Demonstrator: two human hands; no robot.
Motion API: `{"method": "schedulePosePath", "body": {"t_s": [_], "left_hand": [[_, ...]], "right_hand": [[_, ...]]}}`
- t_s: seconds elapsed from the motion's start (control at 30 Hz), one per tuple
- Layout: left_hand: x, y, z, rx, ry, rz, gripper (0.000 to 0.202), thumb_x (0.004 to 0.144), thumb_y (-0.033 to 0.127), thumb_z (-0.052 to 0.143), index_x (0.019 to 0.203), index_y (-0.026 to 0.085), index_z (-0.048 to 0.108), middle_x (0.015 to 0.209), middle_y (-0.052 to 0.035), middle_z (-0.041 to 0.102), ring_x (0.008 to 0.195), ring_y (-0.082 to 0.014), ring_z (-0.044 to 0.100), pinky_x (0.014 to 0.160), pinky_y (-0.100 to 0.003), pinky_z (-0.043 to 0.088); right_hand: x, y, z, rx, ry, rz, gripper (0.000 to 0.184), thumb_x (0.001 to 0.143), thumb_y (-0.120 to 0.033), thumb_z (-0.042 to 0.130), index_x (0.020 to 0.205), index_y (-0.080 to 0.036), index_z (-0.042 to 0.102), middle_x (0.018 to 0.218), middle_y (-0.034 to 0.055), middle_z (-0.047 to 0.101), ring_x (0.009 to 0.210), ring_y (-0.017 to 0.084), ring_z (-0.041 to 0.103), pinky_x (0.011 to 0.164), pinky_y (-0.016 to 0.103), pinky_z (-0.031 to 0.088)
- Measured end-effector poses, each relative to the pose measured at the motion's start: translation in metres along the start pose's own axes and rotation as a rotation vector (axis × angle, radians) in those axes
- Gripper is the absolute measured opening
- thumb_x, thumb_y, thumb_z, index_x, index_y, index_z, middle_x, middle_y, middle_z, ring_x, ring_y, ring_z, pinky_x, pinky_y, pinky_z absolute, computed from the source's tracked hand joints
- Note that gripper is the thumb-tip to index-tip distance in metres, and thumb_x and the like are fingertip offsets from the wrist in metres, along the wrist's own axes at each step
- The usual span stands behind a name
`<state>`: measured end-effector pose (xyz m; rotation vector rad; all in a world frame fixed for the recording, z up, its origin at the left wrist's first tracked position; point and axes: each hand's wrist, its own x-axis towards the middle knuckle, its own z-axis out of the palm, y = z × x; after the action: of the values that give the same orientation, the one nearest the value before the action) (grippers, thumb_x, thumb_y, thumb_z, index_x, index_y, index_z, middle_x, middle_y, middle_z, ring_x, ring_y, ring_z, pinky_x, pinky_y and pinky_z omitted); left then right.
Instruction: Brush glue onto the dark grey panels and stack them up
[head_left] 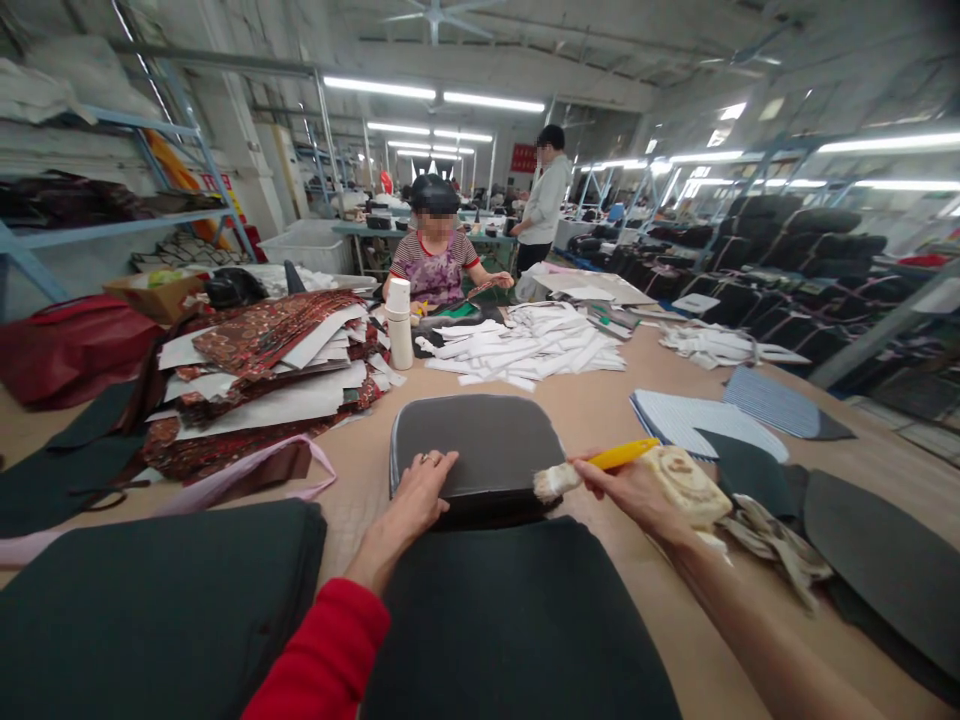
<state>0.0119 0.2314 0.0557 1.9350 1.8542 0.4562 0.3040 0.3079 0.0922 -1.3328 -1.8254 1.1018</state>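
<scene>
A stack of grey rounded panels lies on the brown table in front of me. My left hand rests on its near left part, fingers stretched out over the surface. In my right hand is a paintbrush with a yellow handle and whitish, coated bristles. The bristles are at the stack's near right corner; whether they touch it I cannot tell. Close to me lies a dark green panel stack. Partly behind my right hand and forearm is a cream-coloured, smeared container.
Dark panels lie at left, below patterned fabric and paper sheets. A white bottle stands near white strips. A co-worker sits opposite. At right are striped pieces, a rag and grey panels.
</scene>
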Motion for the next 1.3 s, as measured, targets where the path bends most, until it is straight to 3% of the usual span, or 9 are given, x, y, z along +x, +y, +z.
{"method": "schedulePosePath", "body": {"t_s": [0.2, 0.4, 0.5, 0.6, 0.83, 0.93, 1.03, 1.2, 1.3], "left_hand": [[0.001, -0.018, -0.007, -0.192, -0.056, 0.022, 0.078, 0.058, -0.001, 0.045, 0.133, 0.020, 0.041, 0.129, -0.0095, 0.052, 0.124, -0.0241, 0.042, 0.107, -0.041, 0.028], [0.014, -0.040, -0.015, -0.366, -0.148, 0.025, 0.063, 0.066, 0.002, 0.035, 0.127, 0.014, 0.046, 0.116, -0.0102, 0.063, 0.106, -0.0178, 0.058, 0.090, -0.031, 0.046], [0.018, -0.044, -0.014, -0.381, -0.150, 0.017, 0.060, 0.068, 0.003, 0.036, 0.127, 0.013, 0.046, 0.115, -0.0102, 0.064, 0.105, -0.0173, 0.058, 0.090, -0.030, 0.046], [0.014, -0.043, -0.011, -0.362, -0.135, 0.004, 0.063, 0.067, 0.004, 0.041, 0.129, 0.015, 0.043, 0.117, -0.0101, 0.062, 0.108, -0.0177, 0.056, 0.094, -0.031, 0.044], [-0.005, -0.016, -0.003, -0.184, -0.046, 0.001, 0.084, 0.057, 0.005, 0.062, 0.136, 0.019, 0.034, 0.136, -0.0145, 0.043, 0.129, -0.0334, 0.034, 0.105, -0.050, 0.028], [-0.004, -0.010, 0.000, -0.113, -0.013, 0.027, 0.077, 0.063, 0.001, 0.054, 0.135, 0.020, 0.034, 0.135, -0.0132, 0.045, 0.127, -0.0303, 0.037, 0.106, -0.051, 0.026], [-0.001, -0.014, -0.001, -0.078, -0.013, 0.077, 0.069, 0.069, 0.004, 0.053, 0.133, 0.021, 0.035, 0.133, -0.0112, 0.047, 0.127, -0.0253, 0.039, 0.110, -0.046, 0.023], [-0.004, -0.023, -0.001, -0.047, 0.019, 0.148, 0.048, 0.080, 0.011, 0.045, 0.126, 0.020, 0.041, 0.128, -0.0103, 0.051, 0.120, -0.0210, 0.046, 0.110, -0.042, 0.025], [-0.006, -0.018, 0.002, -0.029, 0.082, 0.165, 0.039, 0.074, 0.004, 0.042, 0.110, 0.018, 0.052, 0.109, -0.0086, 0.059, 0.104, -0.0203, 0.054, 0.103, -0.039, 0.033]], "right_hand": [[-0.004, -0.017, 0.018, 0.070, 0.007, 0.011, 0.040, 0.069, -0.051, 0.061, 0.086, -0.015, 0.067, 0.056, -0.0018, 0.052, 0.054, 0.013, 0.049, 0.053, 0.026, 0.040], [0.003, -0.051, 0.112, 0.241, -0.381, -0.079, 0.035, 0.072, -0.047, 0.062, 0.091, -0.019, 0.066, 0.070, -0.0005, 0.059, 0.059, 0.011, 0.050, 0.056, 0.025, 0.042], [0.013, -0.051, 0.133, 0.282, -0.488, -0.162, 0.031, 0.072, -0.044, 0.062, 0.090, -0.018, 0.065, 0.078, 0.0008, 0.062, 0.069, 0.013, 0.055, 0.067, 0.026, 0.045], [0.020, -0.031, 0.109, 0.177, -0.414, -0.164, 0.031, 0.072, -0.044, 0.062, 0.087, -0.018, 0.066, 0.081, 0.0023, 0.064, 0.075, 0.015, 0.057, 0.072, 0.028, 0.045], [0.017, 0.035, -0.031, -0.203, -0.031, 0.011, 0.042, 0.066, -0.055, 0.062, 0.083, -0.017, 0.069, 0.057, 0.0004, 0.056, 0.050, 0.014, 0.047, 0.047, 0.027, 0.040], [0.007, 0.040, -0.065, -0.216, 0.135, 0.056, 0.046, 0.061, -0.057, 0.065, 0.082, -0.016, 0.069, 0.055, 0.0012, 0.056, 0.049, 0.015, 0.048, 0.046, 0.027, 0.040], [-0.003, 0.032, -0.072, -0.177, 0.238, 0.044, 0.047, 0.066, -0.056, 0.064, 0.089, -0.015, 0.067, 0.056, 0.0004, 0.056, 0.052, 0.015, 0.052, 0.052, 0.027, 0.045], [-0.009, 0.026, -0.058, 0.022, 0.103, 0.008, 0.057, 0.074, -0.058, 0.058, 0.112, -0.016, 0.057, 0.069, 0.0045, 0.064, 0.057, 0.017, 0.060, 0.060, 0.031, 0.051], [-0.004, 0.038, -0.049, 0.015, 0.114, -0.041, 0.053, 0.074, -0.059, 0.056, 0.107, -0.018, 0.059, 0.078, 0.0076, 0.066, 0.062, 0.019, 0.063, 0.066, 0.035, 0.053]]}}
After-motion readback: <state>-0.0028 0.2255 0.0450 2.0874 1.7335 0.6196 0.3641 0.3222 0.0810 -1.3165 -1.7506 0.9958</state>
